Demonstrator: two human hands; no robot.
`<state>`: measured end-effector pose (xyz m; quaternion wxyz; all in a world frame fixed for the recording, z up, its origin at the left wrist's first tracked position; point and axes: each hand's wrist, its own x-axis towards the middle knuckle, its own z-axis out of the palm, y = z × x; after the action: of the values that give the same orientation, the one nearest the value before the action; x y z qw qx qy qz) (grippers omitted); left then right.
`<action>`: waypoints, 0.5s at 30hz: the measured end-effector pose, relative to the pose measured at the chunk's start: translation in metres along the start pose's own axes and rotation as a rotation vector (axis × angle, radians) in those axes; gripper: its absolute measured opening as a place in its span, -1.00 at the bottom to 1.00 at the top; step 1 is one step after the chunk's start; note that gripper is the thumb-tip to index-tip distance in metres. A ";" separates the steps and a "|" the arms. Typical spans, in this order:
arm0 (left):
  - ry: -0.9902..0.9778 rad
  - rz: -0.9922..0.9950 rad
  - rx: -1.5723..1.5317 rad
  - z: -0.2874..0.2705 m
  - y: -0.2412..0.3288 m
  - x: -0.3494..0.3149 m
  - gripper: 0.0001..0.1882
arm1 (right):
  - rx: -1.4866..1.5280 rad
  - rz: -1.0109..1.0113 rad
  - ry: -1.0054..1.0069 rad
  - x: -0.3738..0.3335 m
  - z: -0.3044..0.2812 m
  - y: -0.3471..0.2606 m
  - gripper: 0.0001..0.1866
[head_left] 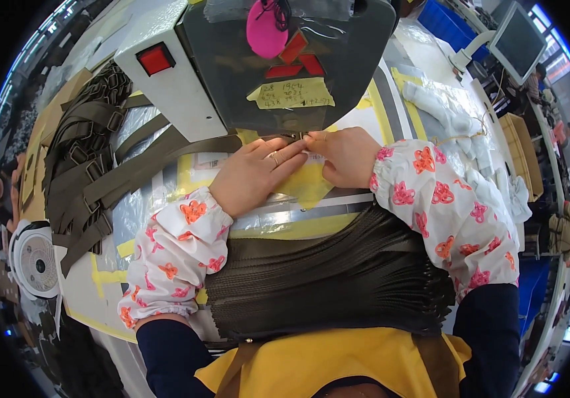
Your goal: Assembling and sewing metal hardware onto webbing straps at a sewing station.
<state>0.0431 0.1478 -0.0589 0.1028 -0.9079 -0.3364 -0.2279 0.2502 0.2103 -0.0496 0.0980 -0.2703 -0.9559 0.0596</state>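
My left hand (255, 171) lies with its fingers stretched out toward the needle area of an industrial sewing machine (232, 73). Beneath its fingers, a dark olive webbing strap (192, 147) runs in from the left. On the other side of the needle area, my right hand (348, 158) has its fingers bent and closed, with the fingertips at the strap's end beside a small metal part. Both hands' fingertips nearly meet below the machine head. What exactly sits between the right fingertips is mostly hidden.
Straps with metal buckles (92, 166) are heaped at the left. A thick bundle of dark webbing strips (331, 278) lies across my lap. A small white fan (35, 259) stands at the left edge, white gloves (444, 119) lie at right, and a monitor (517, 41) stands farther back.
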 end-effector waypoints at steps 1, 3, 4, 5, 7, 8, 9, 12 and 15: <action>-0.060 -0.024 0.031 -0.001 0.002 0.000 -0.66 | -0.025 0.017 -0.088 -0.001 -0.001 -0.004 -0.56; -0.118 -0.054 0.058 -0.004 0.006 0.001 -0.62 | -0.050 0.032 -0.184 -0.002 -0.006 -0.010 -0.55; -0.129 -0.061 0.066 -0.005 0.007 0.002 -0.64 | -0.047 0.024 -0.214 -0.002 -0.008 -0.012 -0.55; -0.143 -0.072 0.071 -0.007 0.009 0.003 -0.65 | -0.040 0.015 -0.248 -0.003 -0.009 -0.015 -0.55; -0.195 -0.123 -0.004 -0.008 0.005 0.005 -0.68 | -0.076 0.004 -0.278 0.001 -0.014 -0.018 -0.55; -0.243 -0.162 -0.069 -0.007 0.002 0.006 -0.71 | -0.120 -0.003 -0.293 0.002 -0.015 -0.017 -0.56; -0.240 -0.164 -0.072 -0.006 0.002 0.007 -0.71 | -0.122 -0.003 -0.297 0.000 -0.015 -0.016 -0.56; -0.090 -0.145 -0.108 -0.002 0.002 0.006 -0.77 | -0.077 -0.023 -0.211 -0.003 -0.013 -0.015 -0.59; 0.019 -0.169 -0.165 0.003 0.000 0.005 -0.80 | -0.077 -0.020 -0.231 -0.002 -0.015 -0.014 -0.58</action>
<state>0.0473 0.1515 -0.0592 0.0115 -0.8795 -0.3907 -0.2714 0.2482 0.1985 -0.0328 -0.0228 -0.2557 -0.9651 0.0525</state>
